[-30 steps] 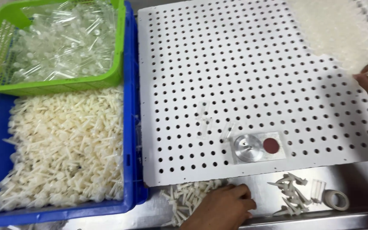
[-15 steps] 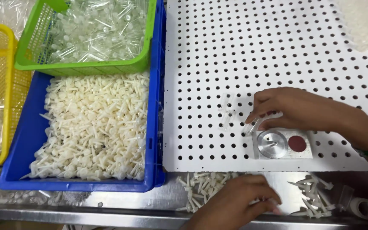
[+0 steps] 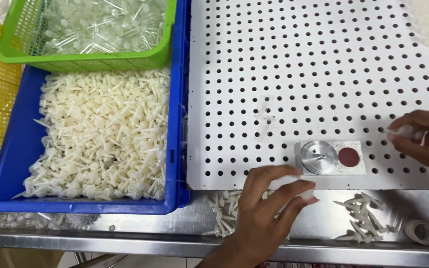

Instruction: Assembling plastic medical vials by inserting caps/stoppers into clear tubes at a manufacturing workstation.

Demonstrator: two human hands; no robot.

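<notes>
Meanwhile, left hand (image 3: 264,208) over cream pegs (image 3: 223,211), right hand (image 3: 423,139) on perforated board (image 3: 299,64).

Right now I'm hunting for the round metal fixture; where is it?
The round metal fixture sits on the white perforated board near its front edge, beside a dark red disc, just above the left hand.

Left hand (image 3: 269,206) pinches small white piece at perforated board (image 3: 323,59) edge; right hand (image 3: 423,139) grips clear tube (image 3: 404,131) beside metal fixture (image 3: 329,157).
</notes>
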